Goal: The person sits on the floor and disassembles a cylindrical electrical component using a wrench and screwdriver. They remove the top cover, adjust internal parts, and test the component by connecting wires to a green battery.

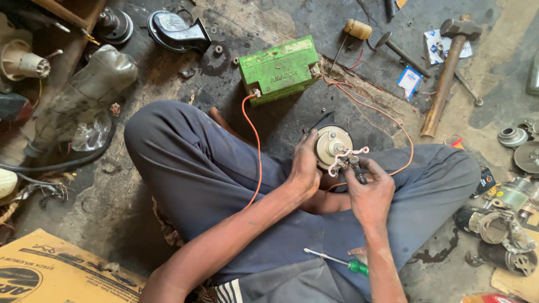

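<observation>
Just this side of the green battery [279,68], the left hand [304,168] grips a round horn [332,146] over the lap, orange wires [255,146] already attached, while the right hand [370,193] pinches a small tool at its terminal, connection seemingly unfinished.

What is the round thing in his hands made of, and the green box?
The round thing looks like dull metal: pale grey-gold face with a soft shine. The green box looks like hard plastic, scuffed and dusty. The left hand steadies the round thing; the right hand works at its wires.
</observation>
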